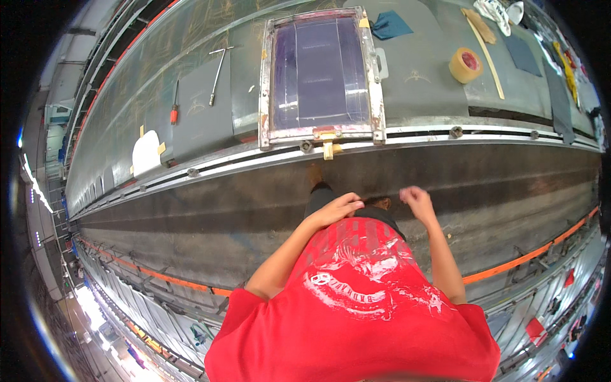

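My left hand (340, 209) is at my waist, in front of the dark trousers, its fingers stretched loosely and nothing visible in them. To the right of my body my right hand (417, 202) hangs in the air, slightly blurred, with its fingers curled in and no object showing. Ahead of both hands, a screen-printing frame (265, 95) with a purple mesh lies on the long table (245, 108), close to its near edge. A small yellowish block (328, 150) sticks out at the frame's near side. Neither hand touches the frame.
Along the table's near edge runs a metal rail (420, 134) with knobs. A red-handled screwdriver (174, 114) and a T-handle wrench (217, 75) lie left of the frame. To its right are a tape roll (466, 65), a blue cloth (391, 25) and a wooden strip (489, 60). Behind me runs an orange rail (515, 261).
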Motion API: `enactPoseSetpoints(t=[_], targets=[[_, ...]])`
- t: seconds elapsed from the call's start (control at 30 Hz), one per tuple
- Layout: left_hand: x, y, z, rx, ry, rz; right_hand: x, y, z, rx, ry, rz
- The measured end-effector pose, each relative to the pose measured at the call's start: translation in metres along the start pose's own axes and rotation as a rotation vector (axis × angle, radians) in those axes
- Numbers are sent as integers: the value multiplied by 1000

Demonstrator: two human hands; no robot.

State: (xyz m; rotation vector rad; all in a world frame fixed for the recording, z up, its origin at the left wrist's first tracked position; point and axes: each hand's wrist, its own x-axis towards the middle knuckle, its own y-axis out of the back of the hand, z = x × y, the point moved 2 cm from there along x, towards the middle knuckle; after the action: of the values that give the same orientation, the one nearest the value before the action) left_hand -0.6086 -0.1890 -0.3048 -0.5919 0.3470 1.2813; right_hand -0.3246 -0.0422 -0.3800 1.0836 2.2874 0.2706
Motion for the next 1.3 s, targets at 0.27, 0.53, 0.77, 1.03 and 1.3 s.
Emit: enactPoseSetpoints(t=[0.27,0.53,0.77,1.03,1.3], targets=[[-73,216,46,-346,-187,635,197,-23,-152,-159,99,548],[31,399,87,-296,-168,693,263,-49,-199,-188,-190,620],[83,417,101,-483,-172,634,263,-46,-228,-319,-178,816],[63,329,152,-493,-137,660,331,67,-227,-499,-24,688],[68,240,131,-627,-134,556,384,121,-210,-527,74,439]])
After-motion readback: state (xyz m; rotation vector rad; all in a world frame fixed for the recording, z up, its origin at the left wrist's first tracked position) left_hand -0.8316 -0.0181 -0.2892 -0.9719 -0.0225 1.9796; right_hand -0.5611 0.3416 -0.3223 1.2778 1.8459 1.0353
